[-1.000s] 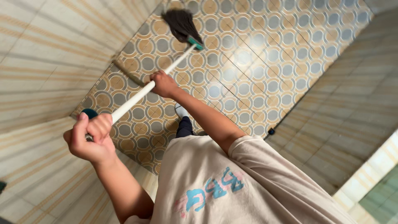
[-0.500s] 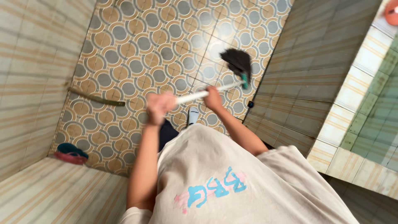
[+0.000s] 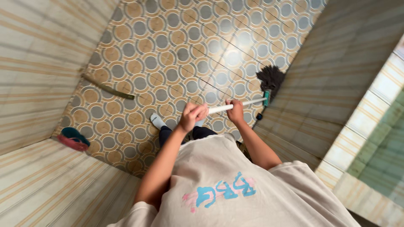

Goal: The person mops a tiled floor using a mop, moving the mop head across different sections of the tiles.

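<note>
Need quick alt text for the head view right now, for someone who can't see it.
Seen from above, a person's left hand and right hand grip a white-handled broom, its dark bristles against the right-hand wall. The patterned tile floor also holds a sandal in the left corner.

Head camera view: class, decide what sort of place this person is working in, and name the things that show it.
Probably a small tiled washroom or wet area in a home. The patterned floor tiles meet striped tiled walls on each side, a pair of slippers lies in the corner, and both hands grip a white-handled mop against the wall base.
</note>
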